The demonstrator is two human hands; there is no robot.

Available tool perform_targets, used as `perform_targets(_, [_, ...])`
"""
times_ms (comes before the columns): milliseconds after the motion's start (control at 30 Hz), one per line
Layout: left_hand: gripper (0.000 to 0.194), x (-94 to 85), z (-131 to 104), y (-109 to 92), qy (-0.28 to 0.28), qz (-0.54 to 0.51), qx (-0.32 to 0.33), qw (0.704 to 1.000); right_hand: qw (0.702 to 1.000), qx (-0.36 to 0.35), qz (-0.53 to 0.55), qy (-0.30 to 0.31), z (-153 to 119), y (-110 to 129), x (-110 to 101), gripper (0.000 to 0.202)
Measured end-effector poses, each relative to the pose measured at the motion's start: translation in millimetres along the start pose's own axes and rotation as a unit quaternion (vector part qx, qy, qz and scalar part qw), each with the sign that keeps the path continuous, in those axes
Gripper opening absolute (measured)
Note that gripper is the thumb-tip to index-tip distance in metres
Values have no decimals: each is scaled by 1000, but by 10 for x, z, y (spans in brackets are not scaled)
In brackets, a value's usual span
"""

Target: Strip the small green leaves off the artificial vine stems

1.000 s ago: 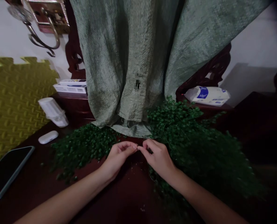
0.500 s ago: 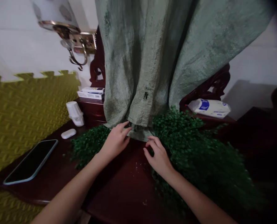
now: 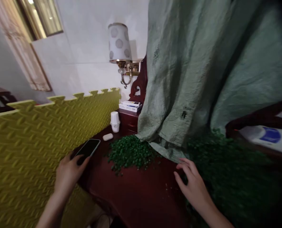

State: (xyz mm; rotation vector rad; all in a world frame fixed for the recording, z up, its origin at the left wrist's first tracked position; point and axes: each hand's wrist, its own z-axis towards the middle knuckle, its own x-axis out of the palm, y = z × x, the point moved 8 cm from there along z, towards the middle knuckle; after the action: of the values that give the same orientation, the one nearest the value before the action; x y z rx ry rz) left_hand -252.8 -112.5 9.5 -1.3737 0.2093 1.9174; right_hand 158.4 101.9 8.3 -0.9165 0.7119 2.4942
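At the near end of the phone (image 3: 90, 147) is my left hand (image 3: 70, 171), its thumb and fingers apart; whether it touches the phone is unclear. My right hand (image 3: 190, 182) is beside the lower edge of the green woven cloth (image 3: 179, 126), fingers loosely curved and apart, with nothing visible in them. That cloth hangs down over the dark red table (image 3: 141, 186). Small green pieces (image 3: 131, 152) lie in a pile left of the cloth's hem. A larger leafy green mass (image 3: 231, 171) spreads to the right, partly behind my right hand.
A yellow foam mat (image 3: 60, 126) stands along the left side. Near it are a white cup-shaped item (image 3: 115, 122), a small white case (image 3: 108, 136) and flat boxes (image 3: 130, 106). A wall lamp (image 3: 120, 44) hangs above. A tissue pack (image 3: 271, 136) lies far right.
The view has turned left. My left hand has left the cloth's hem and moved left to the phone. My right hand stays near the hem.
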Motion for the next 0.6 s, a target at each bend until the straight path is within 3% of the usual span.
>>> perform_targets(67, [55, -25, 4, 20, -5, 63, -10, 998, 1000, -3, -3, -5, 3, -9, -1, 10])
perform_targets(100, [58, 4, 16, 35, 18, 61, -20, 998, 1000, -1, -6, -5, 8, -12, -2, 11])
perform_targets(233, [72, 158, 147, 115, 123, 13, -27, 992, 1000, -3, -7, 4, 31, 20, -10, 12])
perform_targets(367, [90, 267, 400, 299, 169, -58, -82, 981, 1000, 0, -4, 12, 34, 48, -14, 12])
perform_targets(600, [51, 396, 582, 144, 263, -146, -45, 953, 1000, 6, -1, 24, 23, 67, -1, 12])
